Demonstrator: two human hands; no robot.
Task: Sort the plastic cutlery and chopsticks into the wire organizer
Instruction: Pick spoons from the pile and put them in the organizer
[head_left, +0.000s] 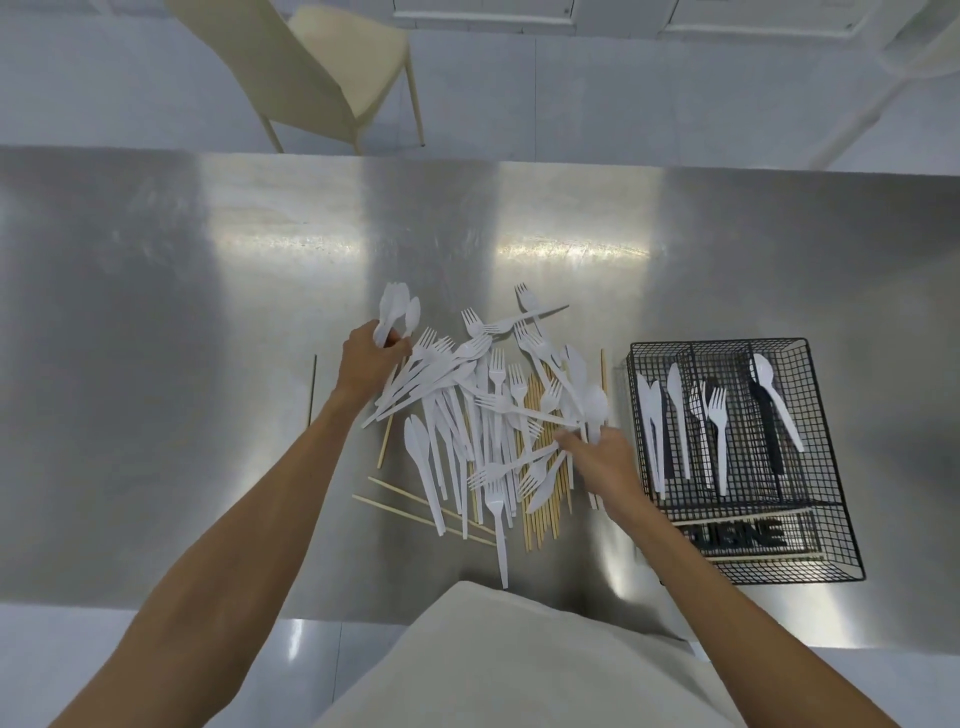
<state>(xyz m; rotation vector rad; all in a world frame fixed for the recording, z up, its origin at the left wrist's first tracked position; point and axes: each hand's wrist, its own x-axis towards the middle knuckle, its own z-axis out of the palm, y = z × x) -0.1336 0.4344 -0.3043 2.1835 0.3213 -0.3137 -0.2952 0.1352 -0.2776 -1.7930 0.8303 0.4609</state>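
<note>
- Left hand (371, 358): fingers curled round the handles of a small bundle of white spoons (397, 312); the bowls stick out beyond the hand, on its far side.
- Right hand (602, 462): pinches the handle of a single white spoon (595, 408), bowl pointing away from the hand.
- Cutlery pile (483, 415): white forks, knives and spoons tangled on the steel worktop (156, 312), lying between the two hands. The left hand touches its far left edge, the right hand its right edge.
- Wooden chopsticks (540, 493): mostly under the pile, just left of the right hand; one stray chopstick (312, 389) lies alone, left of the left hand.
- Wire organizer (826, 499): black mesh, just right of the right hand, well apart from the left.
- In the organizer: knives (652, 415) in the compartment nearest the right hand, forks (714, 415) in the middle one, a white and a black spoon (774, 400) in the one farthest from it.
</note>
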